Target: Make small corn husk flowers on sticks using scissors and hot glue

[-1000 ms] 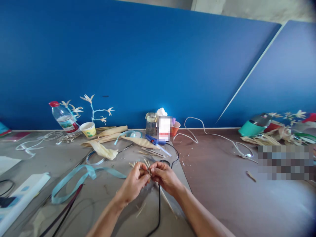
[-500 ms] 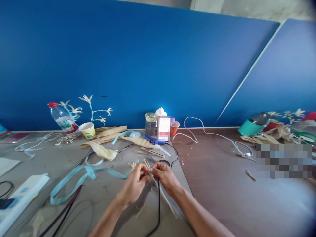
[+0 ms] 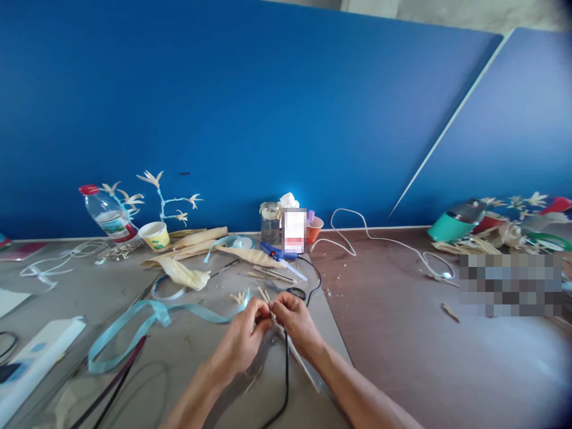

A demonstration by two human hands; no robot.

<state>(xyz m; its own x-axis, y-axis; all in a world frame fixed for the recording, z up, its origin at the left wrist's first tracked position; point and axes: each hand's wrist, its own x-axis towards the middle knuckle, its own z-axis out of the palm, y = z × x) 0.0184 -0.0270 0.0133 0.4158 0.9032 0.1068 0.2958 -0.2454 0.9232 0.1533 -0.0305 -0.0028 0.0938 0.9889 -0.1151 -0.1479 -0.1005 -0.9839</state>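
Pinching thin pale strips (image 3: 263, 294) between left hand (image 3: 243, 342) and right hand (image 3: 295, 325), in clamped fingertip grip, over table (image 3: 179, 348). Looks like fine positioning; probably calls next for steadying with one, adjusting with the other.

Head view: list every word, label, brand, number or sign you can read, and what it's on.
None can be read.
Red-capped plastic bottle: label too small and blurred.
Yellow paper cup: print too blurred.
White-and-red patch by the glass jar: pixelated, unreadable.
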